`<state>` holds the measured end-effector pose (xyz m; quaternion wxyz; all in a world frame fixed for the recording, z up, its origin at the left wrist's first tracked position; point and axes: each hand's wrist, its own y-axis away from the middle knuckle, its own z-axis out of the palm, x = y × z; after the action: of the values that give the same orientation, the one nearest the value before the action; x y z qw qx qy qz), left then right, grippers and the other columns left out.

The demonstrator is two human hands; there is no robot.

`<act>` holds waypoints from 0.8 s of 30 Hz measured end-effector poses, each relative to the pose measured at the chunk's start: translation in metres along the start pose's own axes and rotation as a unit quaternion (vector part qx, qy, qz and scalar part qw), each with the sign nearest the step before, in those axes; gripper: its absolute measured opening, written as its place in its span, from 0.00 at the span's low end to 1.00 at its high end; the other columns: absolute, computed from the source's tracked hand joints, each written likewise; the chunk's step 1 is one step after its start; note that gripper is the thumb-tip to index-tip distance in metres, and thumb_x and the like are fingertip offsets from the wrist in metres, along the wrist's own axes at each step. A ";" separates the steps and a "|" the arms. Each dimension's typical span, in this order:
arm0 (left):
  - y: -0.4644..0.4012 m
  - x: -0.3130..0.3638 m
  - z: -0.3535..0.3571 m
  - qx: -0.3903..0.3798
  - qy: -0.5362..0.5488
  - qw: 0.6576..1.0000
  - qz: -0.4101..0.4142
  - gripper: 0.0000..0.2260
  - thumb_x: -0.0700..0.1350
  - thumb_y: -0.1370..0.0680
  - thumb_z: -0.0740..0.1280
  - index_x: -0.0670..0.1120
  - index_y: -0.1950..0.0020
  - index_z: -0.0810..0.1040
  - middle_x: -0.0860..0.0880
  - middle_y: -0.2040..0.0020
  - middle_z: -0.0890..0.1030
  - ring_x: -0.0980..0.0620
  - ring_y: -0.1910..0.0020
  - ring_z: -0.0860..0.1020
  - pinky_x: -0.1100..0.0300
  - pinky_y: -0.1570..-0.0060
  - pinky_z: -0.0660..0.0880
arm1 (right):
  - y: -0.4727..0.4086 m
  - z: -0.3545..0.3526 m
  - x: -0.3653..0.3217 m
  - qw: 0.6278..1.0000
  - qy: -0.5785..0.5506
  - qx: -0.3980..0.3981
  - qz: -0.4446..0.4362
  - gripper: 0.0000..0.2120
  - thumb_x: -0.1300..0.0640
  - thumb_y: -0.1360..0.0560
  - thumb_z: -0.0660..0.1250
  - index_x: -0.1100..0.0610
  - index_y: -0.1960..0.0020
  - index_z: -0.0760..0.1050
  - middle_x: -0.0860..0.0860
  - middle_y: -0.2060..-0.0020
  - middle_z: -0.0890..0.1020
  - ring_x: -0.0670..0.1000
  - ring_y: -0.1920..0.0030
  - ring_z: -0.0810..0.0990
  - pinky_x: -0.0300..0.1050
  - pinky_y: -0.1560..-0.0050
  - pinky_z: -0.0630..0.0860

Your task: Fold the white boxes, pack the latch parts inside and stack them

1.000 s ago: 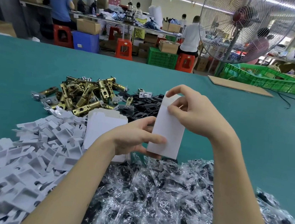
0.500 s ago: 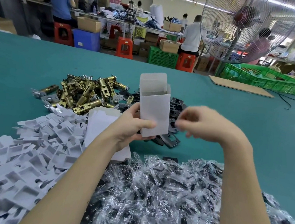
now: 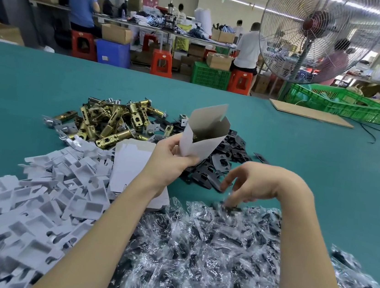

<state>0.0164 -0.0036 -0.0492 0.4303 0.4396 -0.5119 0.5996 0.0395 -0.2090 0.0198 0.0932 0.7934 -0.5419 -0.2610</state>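
Observation:
My left hand (image 3: 170,158) grips a folded white box (image 3: 203,136) by its lower end, its open top with raised flap tilted up and away. My right hand (image 3: 253,182) reaches down with curled fingers to the far edge of the pile of clear plastic bags with black parts (image 3: 218,255); its fingertips are blurred at a bag and I cannot tell whether they hold it. Behind the box lie black latch plates (image 3: 228,158) and a heap of brass latch bolts (image 3: 115,122). A stack of flat white box blanks (image 3: 131,163) lies under my left forearm.
A heap of white card inserts (image 3: 34,196) fills the near left of the green table (image 3: 324,172). A cardboard sheet (image 3: 307,112) and a cable lie at the far right edge. Beyond stand a large fan (image 3: 317,35), green crates, stools and several people at benches.
My right hand left the box and dropped to the bag pile. My left hand raised the box, then tilted it so its open top shows.

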 end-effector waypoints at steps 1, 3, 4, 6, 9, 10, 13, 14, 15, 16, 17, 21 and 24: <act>0.000 0.000 0.000 -0.001 -0.005 1.000 0.004 0.18 0.29 0.26 0.73 0.46 0.41 0.83 0.48 0.48 0.87 0.52 0.48 0.83 0.63 0.50 0.79 | 0.006 -0.004 0.000 0.999 -0.004 0.040 -0.021 0.08 0.51 0.29 0.78 0.45 0.51 0.83 0.46 0.61 0.86 0.43 0.66 0.79 0.42 0.57 0.76; 0.000 -0.001 -0.001 -0.004 -0.019 1.000 0.011 0.18 0.29 0.26 0.73 0.42 0.37 0.81 0.44 0.44 0.85 0.50 0.44 0.82 0.64 0.49 0.78 | 0.020 -0.015 -0.001 0.985 -0.034 0.154 -0.075 0.04 0.54 0.27 0.77 0.45 0.55 0.83 0.41 0.66 0.85 0.38 0.68 0.79 0.39 0.59 0.75; 0.000 -0.002 -0.002 -0.006 -0.027 1.000 0.013 0.18 0.29 0.25 0.72 0.41 0.37 0.81 0.43 0.42 0.85 0.50 0.43 0.82 0.64 0.48 0.78 | 0.027 -0.019 -0.001 0.968 -0.059 0.219 -0.103 0.04 0.54 0.27 0.77 0.45 0.56 0.83 0.41 0.65 0.85 0.39 0.66 0.81 0.40 0.59 0.77; 0.000 -0.003 -0.002 -0.007 -0.042 0.999 0.008 0.17 0.29 0.25 0.72 0.41 0.37 0.81 0.44 0.43 0.85 0.49 0.43 0.81 0.64 0.48 0.79 | 0.042 -0.027 -0.005 0.920 -0.116 0.334 -0.171 0.04 0.53 0.27 0.77 0.45 0.56 0.84 0.44 0.61 0.86 0.43 0.59 0.85 0.44 0.54 0.81; 0.001 -0.006 -0.001 -0.016 -0.062 0.998 0.000 0.18 0.30 0.24 0.72 0.44 0.37 0.82 0.47 0.44 0.84 0.53 0.46 0.81 0.68 0.52 0.78 | 0.056 -0.029 -0.019 0.843 -0.165 0.432 -0.276 0.07 0.56 0.25 0.77 0.45 0.57 0.84 0.41 0.60 0.86 0.41 0.59 0.84 0.32 0.58 0.77; 0.001 -0.006 -0.001 -0.020 -0.064 0.998 -0.001 0.18 0.30 0.24 0.72 0.45 0.37 0.82 0.48 0.45 0.85 0.55 0.47 0.81 0.70 0.53 0.77 | 0.057 -0.029 -0.024 0.830 -0.158 0.456 -0.280 0.08 0.56 0.25 0.77 0.44 0.58 0.84 0.38 0.61 0.85 0.41 0.62 0.82 0.30 0.62 0.73; 0.001 -0.005 0.000 -0.027 -0.059 0.998 0.003 0.18 0.30 0.25 0.72 0.48 0.40 0.83 0.51 0.48 0.85 0.59 0.50 0.81 0.70 0.54 0.76 | 0.046 -0.024 -0.033 0.846 -0.092 0.480 -0.214 0.07 0.54 0.26 0.76 0.43 0.58 0.86 0.31 0.70 0.81 0.44 0.70 0.77 0.39 0.68 0.72; 0.001 -0.005 0.000 -0.028 -0.063 0.998 0.006 0.18 0.30 0.25 0.72 0.49 0.41 0.83 0.52 0.48 0.85 0.59 0.51 0.81 0.70 0.54 0.76 | 0.040 -0.021 -0.036 0.858 -0.068 0.475 -0.183 0.06 0.54 0.26 0.75 0.42 0.58 0.86 0.32 0.73 0.78 0.43 0.70 0.77 0.39 0.66 0.71; 0.002 -0.005 0.000 -0.029 -0.070 0.997 0.008 0.18 0.31 0.25 0.72 0.51 0.42 0.83 0.52 0.48 0.85 0.58 0.50 0.80 0.70 0.54 0.76 | 0.036 -0.018 -0.038 0.867 -0.048 0.472 -0.154 0.07 0.54 0.26 0.75 0.41 0.58 0.86 0.34 0.76 0.76 0.43 0.70 0.77 0.38 0.65 0.70; 0.002 -0.005 0.000 -0.030 -0.075 0.997 0.008 0.18 0.31 0.25 0.72 0.52 0.43 0.83 0.52 0.47 0.85 0.57 0.49 0.80 0.70 0.55 0.76 | 0.032 -0.016 -0.041 0.872 -0.029 0.471 -0.132 0.07 0.53 0.26 0.74 0.40 0.57 0.85 0.34 0.76 0.74 0.42 0.68 0.76 0.38 0.65 0.69; 0.002 -0.005 0.000 -0.032 -0.077 0.997 0.007 0.18 0.31 0.24 0.72 0.53 0.44 0.82 0.51 0.47 0.85 0.55 0.48 0.80 0.70 0.54 0.76 | 0.030 -0.014 -0.044 0.873 -0.012 0.473 -0.121 0.08 0.53 0.26 0.74 0.39 0.56 0.85 0.33 0.73 0.73 0.42 0.68 0.75 0.37 0.66 0.68; 0.003 -0.002 -0.002 -0.052 -0.069 0.996 -0.008 0.20 0.31 0.25 0.72 0.57 0.46 0.82 0.55 0.49 0.85 0.55 0.48 0.80 0.67 0.53 0.78 | 0.027 -0.013 -0.048 0.865 0.053 0.490 -0.098 0.10 0.52 0.25 0.71 0.37 0.50 0.85 0.40 0.61 0.80 0.50 0.59 0.77 0.42 0.64 0.66; 0.004 -0.001 -0.002 -0.067 -0.071 0.995 -0.017 0.18 0.32 0.26 0.73 0.56 0.46 0.82 0.53 0.49 0.85 0.53 0.49 0.80 0.62 0.52 0.79 | 0.025 -0.011 -0.046 0.889 0.098 0.440 -0.077 0.13 0.54 0.23 0.68 0.38 0.44 0.83 0.45 0.49 0.86 0.56 0.50 0.82 0.44 0.58 0.70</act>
<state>0.0131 -0.0022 -0.0512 0.4315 0.4600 -0.5725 0.5239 0.0126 -0.1784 0.0542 -0.2335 0.8136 -0.5268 0.0771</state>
